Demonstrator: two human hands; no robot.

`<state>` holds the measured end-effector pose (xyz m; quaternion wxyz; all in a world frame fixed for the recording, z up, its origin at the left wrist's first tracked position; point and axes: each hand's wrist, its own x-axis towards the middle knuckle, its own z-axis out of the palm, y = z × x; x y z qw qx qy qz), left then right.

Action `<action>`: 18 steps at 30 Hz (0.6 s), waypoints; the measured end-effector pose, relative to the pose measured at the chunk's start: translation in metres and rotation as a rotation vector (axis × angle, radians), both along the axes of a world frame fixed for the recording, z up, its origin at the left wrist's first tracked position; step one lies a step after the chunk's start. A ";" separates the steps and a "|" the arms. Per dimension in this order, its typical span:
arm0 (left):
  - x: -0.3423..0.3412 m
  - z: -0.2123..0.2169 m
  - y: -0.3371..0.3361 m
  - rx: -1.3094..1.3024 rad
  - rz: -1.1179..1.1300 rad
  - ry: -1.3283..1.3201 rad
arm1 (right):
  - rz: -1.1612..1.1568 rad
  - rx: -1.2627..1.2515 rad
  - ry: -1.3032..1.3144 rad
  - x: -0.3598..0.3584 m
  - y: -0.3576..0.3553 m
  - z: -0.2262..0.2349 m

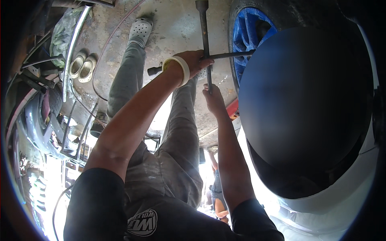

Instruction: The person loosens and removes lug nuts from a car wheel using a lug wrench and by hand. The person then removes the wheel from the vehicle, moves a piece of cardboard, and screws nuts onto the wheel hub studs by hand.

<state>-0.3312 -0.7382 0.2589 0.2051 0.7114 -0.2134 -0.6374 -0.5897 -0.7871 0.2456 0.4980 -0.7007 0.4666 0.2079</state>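
Observation:
A dark four-way lug wrench [204, 32] reaches across to the blue-rimmed wheel [246, 30] of a light-coloured car. One of its arms points into the spokes; whether its socket sits on a nut cannot be made out. My left hand [192, 63] is closed around the wrench near its crossing, and a cream ring-shaped band [185, 71] circles that wrist. Lower down, my right hand [214, 100] grips the wrench arm that points toward me. A large dark blurred round patch hides part of the wheel and the car's side.
Loose car body panels [38, 116] and metal rods crowd the left side. A pair of clogs [86, 70] stands on the stained concrete floor, near a thin hose [99, 64]. Beside the wheel lies a red object [232, 108]. Another person [218, 188] is in the background.

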 end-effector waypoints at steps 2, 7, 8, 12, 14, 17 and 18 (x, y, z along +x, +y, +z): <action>-0.003 0.004 0.000 0.032 0.018 0.028 | 0.014 0.112 0.202 0.009 -0.006 -0.013; -0.018 0.028 -0.007 0.043 -0.006 0.041 | -0.074 0.259 0.363 0.009 -0.009 -0.020; -0.022 0.030 -0.009 0.045 -0.014 0.010 | -0.104 0.251 0.328 0.006 -0.008 -0.020; -0.023 0.017 -0.011 0.023 -0.034 -0.100 | -0.132 0.162 0.242 0.007 -0.004 -0.033; -0.019 0.003 -0.012 -0.018 -0.057 -0.146 | -0.110 0.147 0.184 0.020 -0.011 -0.053; -0.013 -0.015 -0.015 -0.090 -0.087 -0.095 | -0.026 0.144 0.204 0.037 -0.027 -0.081; -0.008 -0.022 -0.017 -0.077 -0.059 0.009 | -0.020 0.173 0.160 0.040 -0.030 -0.086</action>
